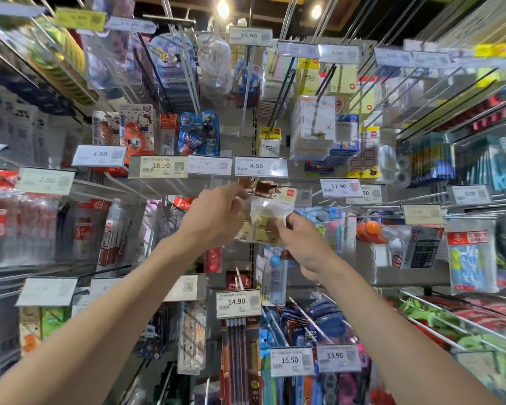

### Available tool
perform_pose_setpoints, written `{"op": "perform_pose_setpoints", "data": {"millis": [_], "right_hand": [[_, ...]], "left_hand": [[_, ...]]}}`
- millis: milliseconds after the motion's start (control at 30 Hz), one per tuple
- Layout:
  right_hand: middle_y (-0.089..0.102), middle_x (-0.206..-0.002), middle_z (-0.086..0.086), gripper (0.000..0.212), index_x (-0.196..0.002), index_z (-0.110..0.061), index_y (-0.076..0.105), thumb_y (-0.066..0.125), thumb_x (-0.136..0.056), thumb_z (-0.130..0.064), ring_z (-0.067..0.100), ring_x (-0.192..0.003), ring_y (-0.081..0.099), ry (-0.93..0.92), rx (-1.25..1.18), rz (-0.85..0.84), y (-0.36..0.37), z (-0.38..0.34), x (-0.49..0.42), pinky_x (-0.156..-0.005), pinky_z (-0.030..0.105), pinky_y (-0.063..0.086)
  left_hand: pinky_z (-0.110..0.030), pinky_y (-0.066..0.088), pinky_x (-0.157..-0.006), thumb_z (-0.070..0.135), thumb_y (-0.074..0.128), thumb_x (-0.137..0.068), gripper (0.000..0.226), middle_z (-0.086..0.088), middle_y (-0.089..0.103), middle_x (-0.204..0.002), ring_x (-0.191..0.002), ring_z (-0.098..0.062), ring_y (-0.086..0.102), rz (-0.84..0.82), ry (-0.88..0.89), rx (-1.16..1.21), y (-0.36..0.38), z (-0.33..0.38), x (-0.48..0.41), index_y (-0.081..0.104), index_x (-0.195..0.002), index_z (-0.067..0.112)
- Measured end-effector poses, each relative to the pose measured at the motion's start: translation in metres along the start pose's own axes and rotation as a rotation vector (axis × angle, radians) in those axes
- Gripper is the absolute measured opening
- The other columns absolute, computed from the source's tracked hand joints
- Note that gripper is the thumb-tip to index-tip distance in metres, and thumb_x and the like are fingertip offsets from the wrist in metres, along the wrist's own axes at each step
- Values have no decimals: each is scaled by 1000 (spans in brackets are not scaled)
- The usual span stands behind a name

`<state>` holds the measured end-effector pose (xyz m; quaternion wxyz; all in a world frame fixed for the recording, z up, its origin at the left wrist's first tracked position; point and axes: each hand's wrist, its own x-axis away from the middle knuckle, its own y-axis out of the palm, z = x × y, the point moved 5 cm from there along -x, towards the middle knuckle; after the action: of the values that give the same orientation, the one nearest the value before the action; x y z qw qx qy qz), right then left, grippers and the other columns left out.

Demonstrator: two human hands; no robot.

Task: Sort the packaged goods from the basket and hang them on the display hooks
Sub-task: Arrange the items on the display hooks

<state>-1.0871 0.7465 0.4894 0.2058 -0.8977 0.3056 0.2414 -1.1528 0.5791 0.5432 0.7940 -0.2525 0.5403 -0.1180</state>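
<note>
Both my hands are raised to a hook just under the 4.50 price tag (pixel 260 166). A clear packet (pixel 268 213) with a brown header card and pale yellow contents hangs between them. My left hand (pixel 216 216) pinches the packet's top left corner by the header. My right hand (pixel 300 244) grips its lower edge from below. The hook's wire is hidden behind the packet and the price tags. No basket is in view.
Rows of display hooks with packaged stationery fill the wall: sticky notes (pixel 310 80) above right, a calculator pack (pixel 424 248) at right, pencils under the 14.90 tag (pixel 238 304) below. Long bare hook wires (pixel 433 328) jut out at lower right.
</note>
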Motion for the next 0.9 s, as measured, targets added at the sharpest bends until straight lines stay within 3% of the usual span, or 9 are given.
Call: {"op": "perform_pose_setpoints", "data": {"millis": [100,200,300,400,600,733,833,900], "right_hand": [[62,-92,7,23,-100,-11,63,57,-105,-33,20,-79,50,4,20,-48,3,-10,-1,-70,36,40],[62,-87,-7,16,-92,-23,59,53,-107,-27,6,-74,53,-25,0,-88,5,-19,-5,-67,24,41],[58,-85,-8,15,-94,-20,56,51,-108,-26,3,-72,50,-36,-27,-120,8,-23,-10,-62,20,38],[49,-81,-10,11,-102,-17,49,50,-108,-27,0,-70,44,-42,-42,-141,12,-26,-17,-59,16,35],[64,-106,5,14,-101,-16,55,51,-108,-27,8,-84,56,-48,-50,-129,18,-35,-25,-67,23,39],[60,-109,9,27,-118,-4,56,52,-107,-28,10,-80,50,8,-59,-101,20,-32,-32,-70,25,39],[60,-119,10,37,-130,-1,53,53,-107,-30,17,-97,51,69,-72,-71,21,-25,-35,-86,31,41],[62,-116,12,32,-120,-2,56,55,-105,-31,20,-95,54,86,-47,-50,21,-21,-37,-85,36,42]], "left_hand": [[-39,58,-67,12,40,-97,48,-8,74,-103,-80,-31,69,-47,-11,-100,-2,6,-11,53,-140,26],[-44,60,-70,15,41,-94,48,-4,71,-94,-75,-29,67,-25,-3,-147,-7,11,-16,48,-139,31],[-41,57,-66,14,42,-94,50,-1,63,-78,-70,-29,63,12,32,-217,-12,17,-16,46,-141,31],[-42,55,-59,15,43,-89,66,-4,60,-68,-63,-31,58,55,64,-257,-17,21,-14,29,-149,38],[-48,59,-62,21,48,-85,84,-2,64,-67,-65,-28,61,31,28,-236,-21,24,-19,13,-158,43],[-50,60,-65,24,53,-85,86,0,67,-72,-66,-27,62,23,20,-242,-20,22,-20,11,-158,43],[-50,61,-62,25,54,-84,88,1,68,-73,-64,-26,63,16,24,-245,-18,19,-19,9,-158,43],[-50,60,-62,25,55,-85,88,2,68,-72,-63,-26,64,19,33,-248,-17,17,-18,9,-158,42]]}}
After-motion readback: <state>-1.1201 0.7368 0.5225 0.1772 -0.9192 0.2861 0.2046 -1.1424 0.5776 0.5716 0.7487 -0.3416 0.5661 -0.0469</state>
